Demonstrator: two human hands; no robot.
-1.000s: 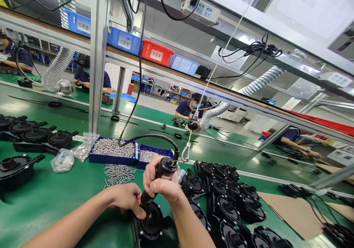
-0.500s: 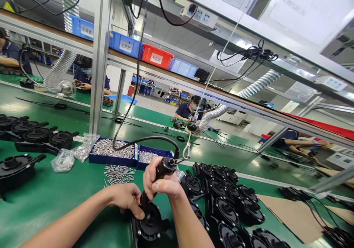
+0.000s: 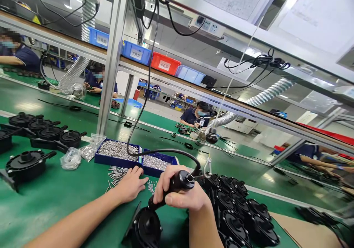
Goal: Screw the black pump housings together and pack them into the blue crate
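Note:
My right hand (image 3: pixel 188 196) is wrapped around a black electric screwdriver (image 3: pixel 181 181), which tilts with its tip end down at the rim of a round black pump housing (image 3: pixel 148 226). A cable and a hook on a cord are at its top end. My left hand (image 3: pixel 131 183) lies at the loose screws (image 3: pixel 117 174) on the green bench, its fingers spread and partly covering them. Just right of its fingertips lie small loose nuts (image 3: pixel 151 186). Whether a fingertip touches any small part, I cannot make out.
Behind the hands stand a blue tray of screws (image 3: pixel 116 162) and a blue tray of small nuts (image 3: pixel 163 172). Several black housings (image 3: pixel 235 222) crowd the right; more (image 3: pixel 26 163) sit left. Plastic bags (image 3: pixel 71 158) lie beside the trays. A metal upright (image 3: pixel 112 63) rises behind.
My left hand has left the housing and moved up to the loose screws and nuts. The screwdriver in my right hand now leans more to the right. The view has shifted slightly.

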